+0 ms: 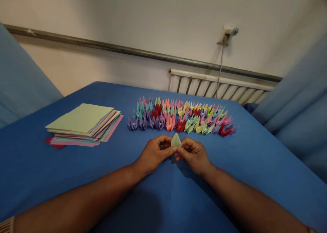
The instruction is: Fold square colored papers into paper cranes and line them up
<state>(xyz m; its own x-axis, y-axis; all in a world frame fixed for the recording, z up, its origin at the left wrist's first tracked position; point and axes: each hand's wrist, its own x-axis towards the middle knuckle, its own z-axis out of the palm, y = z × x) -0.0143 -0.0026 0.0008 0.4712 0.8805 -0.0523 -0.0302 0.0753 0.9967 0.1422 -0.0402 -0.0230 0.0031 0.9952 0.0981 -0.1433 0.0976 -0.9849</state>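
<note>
Left hand and right hand both pinching 1 small pale green, pointed folded-paper piece, 2 thumbs meeting near its base. Piece held point up over blue cloth-covered table, near side of multicoloured folded-paper cranes standing in rows. Farther left: stack of coloured paper sheets, pale green on top, red sheet jutting out underneath.

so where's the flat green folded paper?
Head view, just right of centre: green folded paper held between left hand and right hand, in front of paper figures.
</note>
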